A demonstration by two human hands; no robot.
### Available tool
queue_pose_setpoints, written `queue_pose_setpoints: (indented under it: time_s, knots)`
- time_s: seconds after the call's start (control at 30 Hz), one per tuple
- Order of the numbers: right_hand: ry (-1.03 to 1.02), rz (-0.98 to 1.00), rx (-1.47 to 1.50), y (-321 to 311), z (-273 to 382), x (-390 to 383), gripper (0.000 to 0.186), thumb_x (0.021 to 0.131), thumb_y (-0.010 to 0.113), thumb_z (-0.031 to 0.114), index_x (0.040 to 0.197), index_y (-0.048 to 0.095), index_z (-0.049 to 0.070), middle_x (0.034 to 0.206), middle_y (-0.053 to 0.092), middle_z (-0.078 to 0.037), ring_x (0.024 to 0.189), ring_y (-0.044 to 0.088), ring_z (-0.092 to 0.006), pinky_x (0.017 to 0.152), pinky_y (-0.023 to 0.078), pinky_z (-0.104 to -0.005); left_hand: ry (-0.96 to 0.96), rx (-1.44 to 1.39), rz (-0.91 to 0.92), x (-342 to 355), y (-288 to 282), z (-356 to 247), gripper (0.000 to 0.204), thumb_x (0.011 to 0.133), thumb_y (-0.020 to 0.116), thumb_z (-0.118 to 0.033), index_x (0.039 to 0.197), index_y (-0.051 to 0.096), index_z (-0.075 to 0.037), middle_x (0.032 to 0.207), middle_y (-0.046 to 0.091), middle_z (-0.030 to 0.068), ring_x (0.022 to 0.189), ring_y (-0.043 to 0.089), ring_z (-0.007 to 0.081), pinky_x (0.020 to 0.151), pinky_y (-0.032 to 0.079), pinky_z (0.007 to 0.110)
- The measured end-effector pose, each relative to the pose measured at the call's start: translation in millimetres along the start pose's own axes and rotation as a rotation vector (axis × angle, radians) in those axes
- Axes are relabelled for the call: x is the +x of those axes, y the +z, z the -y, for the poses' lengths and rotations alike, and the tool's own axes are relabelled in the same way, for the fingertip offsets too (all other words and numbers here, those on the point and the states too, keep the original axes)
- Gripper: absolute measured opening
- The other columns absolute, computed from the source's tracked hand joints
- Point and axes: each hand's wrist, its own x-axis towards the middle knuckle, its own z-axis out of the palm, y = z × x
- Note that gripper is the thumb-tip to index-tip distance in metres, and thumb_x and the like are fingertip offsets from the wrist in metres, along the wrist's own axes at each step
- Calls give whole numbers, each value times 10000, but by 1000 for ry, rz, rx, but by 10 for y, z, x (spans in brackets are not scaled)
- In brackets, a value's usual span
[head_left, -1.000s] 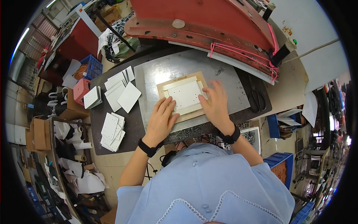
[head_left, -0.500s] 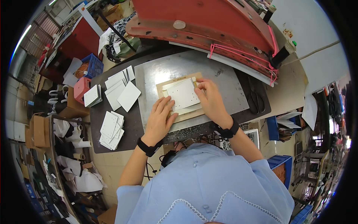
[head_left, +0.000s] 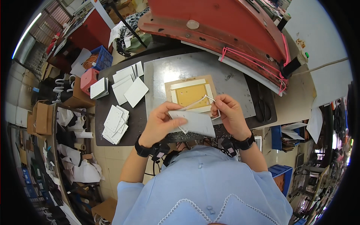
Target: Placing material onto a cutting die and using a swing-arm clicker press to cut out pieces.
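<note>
My left hand grips a white card, held tilted over the near edge of the metal plate. My right hand pinches a thin, narrow white frame-like offcut at its right side, beside the card; part of the offcut lies behind my left fingers and the card. Beyond both hands, on the metal plate, is a tan board bearing a yellow template with white strips along its edges. Loose white cards and two piles of punched white pieces sit on the dark worktop at left.
A red machine body with pink cords overhangs the back. Scissors lie at right. A pink stool and blue crate stand at back left, cardboard boxes further left, a blue bin at lower right.
The white piece has been lifted off the template, exposing its yellow surface, and drawn toward me. Both hands moved nearer me, and a thin offcut is now separated at the right.
</note>
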Motion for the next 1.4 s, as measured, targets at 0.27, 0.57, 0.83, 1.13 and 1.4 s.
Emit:
queue_pose_setpoints:
  time_s: [0.27,0.57,0.83,1.13,1.4]
  knots:
    - [-155,-266,-801,18,-129,-127,168,1010,554,135,1084,605,-7,842,631,-33,661,599,-78,616,488,-223,-34,189,193,-97,218,-53,238,820,736,40,1033,717,-65,1456,441,109,1275,487,213,1012,468,349]
    - [15,-137,-761,-557,335,-498,128,959,611,66,980,650,-54,817,664,-54,747,645,-119,699,513,-240,351,-176,-612,-463,-523,-458,316,947,614,-8,1254,536,4,1133,668,121,1012,656,159,897,534,309]
    - [204,71,-1520,-1037,1047,-1252,338,815,695,166,1098,676,-18,1163,679,-173,1057,644,-336,903,489,-380,-206,1388,-708,-1738,-1147,-139,269,927,664,-199,1017,637,54,940,692,132,886,638,179,777,500,320]
    - [80,443,-1232,-337,747,-824,354,885,681,214,1184,652,25,1169,670,-172,1076,636,-342,917,499,-378,-1143,-552,-810,-4404,-512,2593,514,995,476,-522,975,676,-50,937,720,104,873,672,186,767,532,344]
    - [-54,565,-1182,-67,404,-409,282,935,635,204,1157,656,32,1082,694,-143,985,656,-330,851,519,-380,-860,-655,-1000,-3773,178,2956,460,991,483,-477,973,685,-64,941,718,138,873,680,233,770,532,384]
